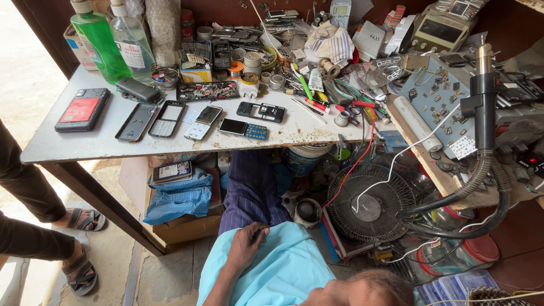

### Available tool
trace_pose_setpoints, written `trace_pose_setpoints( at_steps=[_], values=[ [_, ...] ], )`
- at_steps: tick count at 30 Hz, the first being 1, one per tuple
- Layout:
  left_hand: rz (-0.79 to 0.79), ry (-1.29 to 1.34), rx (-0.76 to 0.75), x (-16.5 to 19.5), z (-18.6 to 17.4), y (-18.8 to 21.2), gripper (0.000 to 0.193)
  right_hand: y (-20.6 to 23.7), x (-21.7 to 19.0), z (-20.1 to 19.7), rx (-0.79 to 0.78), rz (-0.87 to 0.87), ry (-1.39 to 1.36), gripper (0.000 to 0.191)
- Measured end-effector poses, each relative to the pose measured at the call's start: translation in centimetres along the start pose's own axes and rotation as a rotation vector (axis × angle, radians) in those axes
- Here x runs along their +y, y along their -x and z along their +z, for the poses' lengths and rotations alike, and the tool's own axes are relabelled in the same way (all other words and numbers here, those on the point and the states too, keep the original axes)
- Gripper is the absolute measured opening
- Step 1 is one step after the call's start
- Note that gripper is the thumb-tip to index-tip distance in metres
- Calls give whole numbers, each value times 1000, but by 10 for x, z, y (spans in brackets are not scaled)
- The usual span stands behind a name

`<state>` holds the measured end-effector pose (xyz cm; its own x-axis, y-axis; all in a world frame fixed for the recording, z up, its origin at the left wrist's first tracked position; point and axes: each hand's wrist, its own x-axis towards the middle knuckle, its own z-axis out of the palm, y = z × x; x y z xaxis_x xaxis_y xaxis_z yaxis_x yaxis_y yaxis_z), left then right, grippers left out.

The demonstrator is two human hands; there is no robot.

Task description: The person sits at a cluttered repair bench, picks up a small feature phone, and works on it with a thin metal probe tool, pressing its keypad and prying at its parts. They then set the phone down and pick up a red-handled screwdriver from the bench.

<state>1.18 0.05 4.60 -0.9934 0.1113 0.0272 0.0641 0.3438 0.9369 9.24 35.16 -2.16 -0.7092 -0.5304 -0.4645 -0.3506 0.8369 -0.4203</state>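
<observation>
Neither of my hands is in view. Below me sits a person in a light blue shirt, with one hand [247, 247] resting on the lap, fingers curled by a small dark object I cannot identify. In front of that person a white worktable [85, 144] carries taken-apart phones: a phone with a red back [81, 109], dark housings [136, 120], a keypad frame [166, 119], a small phone with a blue keypad [243, 128] and a black frame [261, 111].
A green bottle [102, 42] and a clear bottle [131, 42] stand at the table's back left. Screwdrivers and tweezers [317, 102] lie mid-table. A black hot-air handle with hose [484, 107] stands right, a small fan [371, 203] below. Another person's sandalled feet [79, 272] are at left.
</observation>
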Motion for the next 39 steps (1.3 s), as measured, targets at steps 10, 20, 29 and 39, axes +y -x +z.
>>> trace_pose_setpoints(
  at_steps=[10, 20, 29, 39],
  values=[
    [148, -3, 19, -9, -3, -1, 25, 50, -249, -218, 482, -919, -562, 34],
    [33, 43, 27, -11, 3, -2, 24, -110, -151, -118, 955, -264, -653, 25],
    [29, -2, 42, -16, 9, -4, 28, -129, -121, -64, 586, 44, -125, 53],
    [120, -21, 45, -26, 14, -7, 26, -126, -119, -67, 764, -7, -343, 26]
  ],
)
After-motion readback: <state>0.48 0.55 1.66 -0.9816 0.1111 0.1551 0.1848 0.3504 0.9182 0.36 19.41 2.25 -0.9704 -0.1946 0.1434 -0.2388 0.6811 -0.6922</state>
